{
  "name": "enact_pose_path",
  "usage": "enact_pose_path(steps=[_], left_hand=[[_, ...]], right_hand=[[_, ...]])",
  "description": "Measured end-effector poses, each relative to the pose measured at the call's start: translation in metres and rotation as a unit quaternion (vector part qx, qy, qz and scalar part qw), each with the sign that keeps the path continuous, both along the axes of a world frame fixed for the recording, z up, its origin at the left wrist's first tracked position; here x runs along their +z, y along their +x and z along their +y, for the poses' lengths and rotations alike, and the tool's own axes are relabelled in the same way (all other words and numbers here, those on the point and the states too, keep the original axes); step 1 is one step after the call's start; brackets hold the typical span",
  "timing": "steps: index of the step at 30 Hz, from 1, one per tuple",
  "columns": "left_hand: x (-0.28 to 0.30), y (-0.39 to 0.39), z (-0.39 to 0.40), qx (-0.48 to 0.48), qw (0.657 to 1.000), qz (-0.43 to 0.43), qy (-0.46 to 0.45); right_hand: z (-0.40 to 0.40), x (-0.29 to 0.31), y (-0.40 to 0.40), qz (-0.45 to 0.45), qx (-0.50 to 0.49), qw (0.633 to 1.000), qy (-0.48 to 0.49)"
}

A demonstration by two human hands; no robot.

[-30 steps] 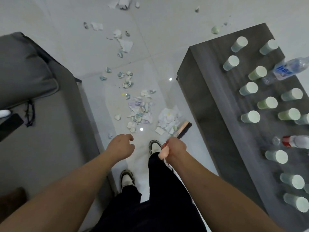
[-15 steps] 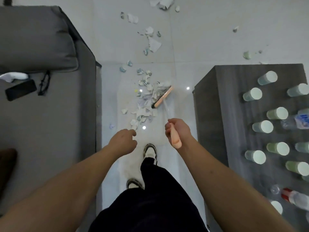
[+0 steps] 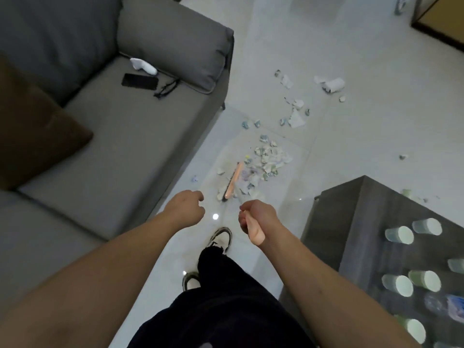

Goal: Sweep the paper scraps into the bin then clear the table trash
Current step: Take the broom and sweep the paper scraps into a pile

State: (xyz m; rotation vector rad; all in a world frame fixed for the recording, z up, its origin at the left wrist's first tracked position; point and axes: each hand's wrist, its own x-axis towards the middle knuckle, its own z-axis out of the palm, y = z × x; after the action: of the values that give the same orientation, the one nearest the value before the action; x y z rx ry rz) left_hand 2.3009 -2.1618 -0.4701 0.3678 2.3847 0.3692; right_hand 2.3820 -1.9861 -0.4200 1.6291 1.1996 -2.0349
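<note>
- The person's two shoes (image 3: 221,238) stood on the pale floor (image 3: 351,136), nearer than the broom head, one ahead of the other.
- The right hand (image 3: 258,219) was clenched round the pink end of the broom handle (image 3: 254,233), just this side of the broom head.
- The left hand (image 3: 187,208) hung beside it, fingers loosely curled and holding nothing.
- The broom head (image 3: 232,180) lay on the floor just beyond the hands, pink back up; its thin shaft was blurred, so I could only faintly trace it to the grip.
- The paper scraps (image 3: 268,159) were heaped against the broom head's right side, with a looser trail running farther away from it.
- A crumpled paper cup (image 3: 334,84) lay well beyond the broom head.
- The dark table (image 3: 356,222) stood right of the broom head, carrying upturned paper cups (image 3: 399,234).
- The grey sofa (image 3: 125,136) sat left of the broom head, with a black phone (image 3: 139,81) on its seat.
</note>
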Motion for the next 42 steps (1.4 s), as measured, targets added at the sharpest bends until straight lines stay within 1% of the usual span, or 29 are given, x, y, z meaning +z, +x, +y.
enact_pose_path(steps=[4,8,12,15,17,19,22,24,27,30,33,37,39,42], left_hand=[[0.002,0.036,-0.048,0.073,0.997,-0.005,0.001],[0.003,0.065,-0.087,0.129,0.992,-0.011,0.000],[0.004,0.081,-0.111,0.175,0.984,-0.005,-0.016],[0.003,0.085,-0.114,0.203,0.979,-0.002,-0.024],[0.001,0.084,-0.110,0.205,0.978,-0.002,-0.040],[-0.002,0.083,-0.098,0.194,0.979,-0.011,-0.057],[-0.011,0.079,-0.068,0.188,0.979,-0.033,-0.068],[-0.018,0.067,-0.038,0.174,0.981,-0.049,-0.068],[-0.024,0.042,0.016,0.156,0.984,-0.068,-0.060],[-0.027,0.017,0.069,0.118,0.990,-0.063,-0.039],[-0.027,-0.006,0.110,0.081,0.995,-0.052,-0.019],[-0.024,-0.037,0.140,0.061,0.997,-0.037,-0.029],[-0.021,-0.049,0.145,0.054,0.997,-0.034,-0.038],[-0.018,-0.063,0.146,0.054,0.997,-0.032,-0.053]], right_hand=[[-0.034,0.008,0.008,0.002,0.106,0.994,-0.032],[-0.062,0.006,0.011,-0.016,0.201,0.979,-0.039],[-0.075,-0.007,0.007,-0.034,0.253,0.963,-0.086],[-0.069,-0.024,-0.002,-0.045,0.285,0.953,-0.089],[-0.057,-0.035,-0.010,-0.056,0.296,0.948,-0.099],[-0.039,-0.047,-0.020,-0.067,0.305,0.945,-0.102],[0.004,-0.062,-0.035,-0.081,0.315,0.943,-0.074],[0.042,-0.065,-0.045,-0.094,0.293,0.949,-0.073],[0.104,-0.065,-0.057,-0.113,0.271,0.954,-0.066],[0.161,-0.064,-0.065,-0.128,0.253,0.956,-0.073],[0.202,-0.060,-0.072,-0.136,0.265,0.954,-0.023],[0.226,-0.062,-0.089,-0.112,0.275,0.951,0.083],[0.224,-0.064,-0.098,-0.097,0.268,0.953,0.106],[0.212,-0.061,-0.111,-0.060,0.290,0.947,0.124]])
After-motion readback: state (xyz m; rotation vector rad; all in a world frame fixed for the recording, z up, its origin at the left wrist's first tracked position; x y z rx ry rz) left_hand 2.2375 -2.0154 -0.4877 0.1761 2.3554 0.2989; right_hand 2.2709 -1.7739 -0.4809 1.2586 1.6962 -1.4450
